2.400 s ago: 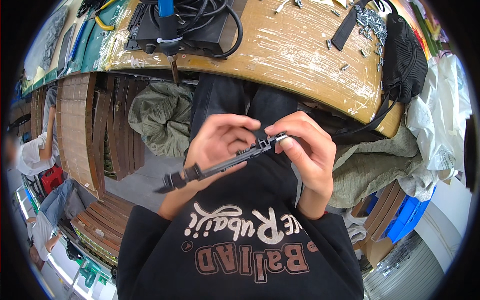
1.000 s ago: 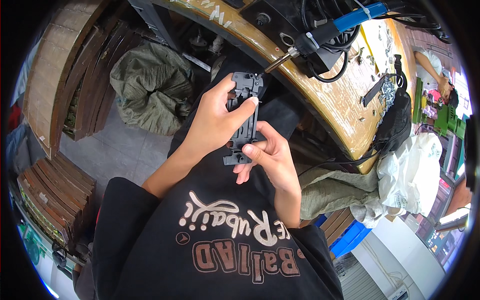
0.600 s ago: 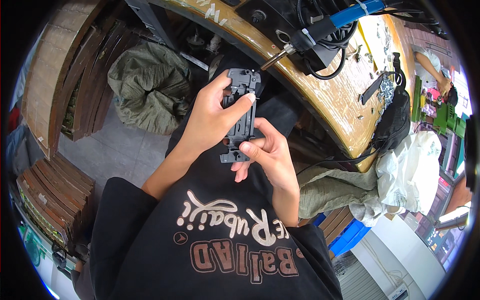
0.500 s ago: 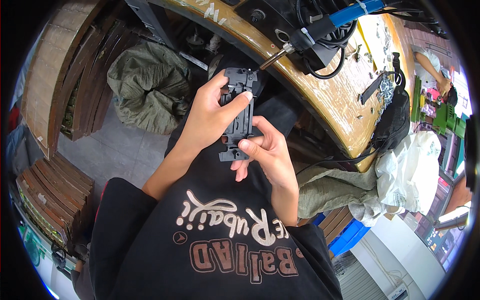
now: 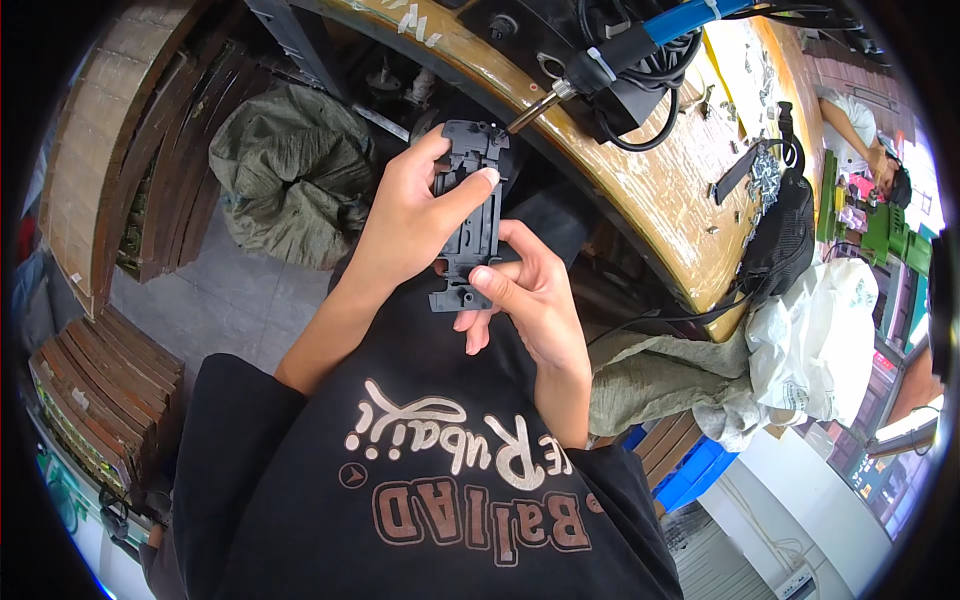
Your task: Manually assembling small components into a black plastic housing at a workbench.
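Note:
A long black moulded plastic part, with slots and ribs, is held upright in front of my shirt. Round its upper left side, my left hand grips it, thumb laid across the face. My right hand pinches the lower end between thumb and fingers. At the part's top right corner is the tip of an electric screwdriver, mounted with a blue and black body; whether the tip touches the part I cannot tell.
The wooden workbench curves along the right, with loose screws, black cables and a black mesh bag. A green woven sack and stacked brown boards stand left. Another person's arm is far right, by green machinery.
Both hands and the plastic part have shifted slightly up and left in the picture, along with the surroundings. The part's top corner is closer to the screwdriver tip. Both grips look the same.

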The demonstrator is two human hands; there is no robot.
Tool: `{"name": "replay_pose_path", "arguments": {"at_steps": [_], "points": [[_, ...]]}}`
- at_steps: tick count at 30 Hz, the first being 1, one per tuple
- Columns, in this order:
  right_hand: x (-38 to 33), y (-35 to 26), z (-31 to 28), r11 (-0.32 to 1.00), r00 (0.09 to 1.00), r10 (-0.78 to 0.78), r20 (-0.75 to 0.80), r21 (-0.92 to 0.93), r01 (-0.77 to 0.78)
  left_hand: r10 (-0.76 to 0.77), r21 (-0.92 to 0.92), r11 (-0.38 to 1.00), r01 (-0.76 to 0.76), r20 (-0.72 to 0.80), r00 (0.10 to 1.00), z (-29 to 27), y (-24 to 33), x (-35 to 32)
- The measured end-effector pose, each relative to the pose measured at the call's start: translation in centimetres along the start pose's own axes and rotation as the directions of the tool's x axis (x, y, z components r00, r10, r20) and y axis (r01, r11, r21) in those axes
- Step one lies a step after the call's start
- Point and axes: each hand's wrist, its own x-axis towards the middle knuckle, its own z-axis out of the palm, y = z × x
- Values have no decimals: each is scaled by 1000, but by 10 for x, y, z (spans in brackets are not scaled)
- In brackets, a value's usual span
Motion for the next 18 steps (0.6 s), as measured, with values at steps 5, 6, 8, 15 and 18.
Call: {"name": "replay_pose_path", "arguments": {"at_steps": [5, 6, 8, 15, 18], "points": [[1, -2, 0, 1000, 1000, -7, 1, 5, 7, 42, 36, 999, -41, -14, 999, 1, 2, 1], [1, -1, -1, 1000, 1000, -7, 6, 5, 7, 34, 39, 999, -33, -18, 999, 1, 2, 1], [2, 0, -2, 1000, 1000, -11, 12, 8, 11, 27, 46, 999, -26, -19, 999, 1, 1, 2], [6, 9, -19, 998, 1000, 14, -13, -66, -15, 117, 89, 989, -114, -24, 993, 1, -32, 7], [1, 28, -49, 979, 995, 61, -83, -189, -76, 14, 175, 984, -21, 45, 999, 3, -68, 5]]}}
